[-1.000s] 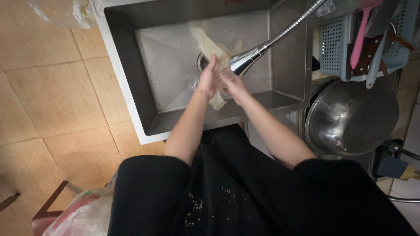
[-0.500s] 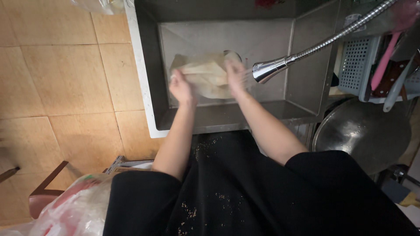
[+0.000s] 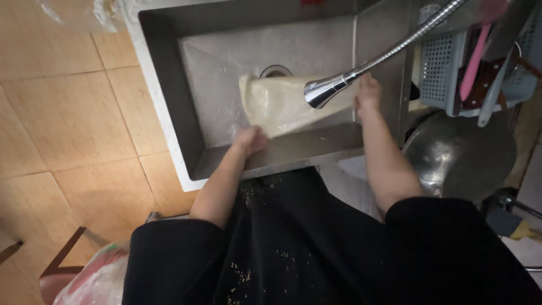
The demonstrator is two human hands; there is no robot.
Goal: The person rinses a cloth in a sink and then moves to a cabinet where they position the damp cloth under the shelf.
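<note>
Hands, left and right, stretch pale cloth inside steel sink.

- The left hand and right hand, pressed together a second ago, have drawn well apart, towards eight and three o'clock in the sink.
- The pale cloth, bunched by the drain before, is now stretched flat between them.
- The spray head now hangs in front of the cloth's right half.
- The drain shows uncovered above the cloth, at twelve o'clock.
</note>
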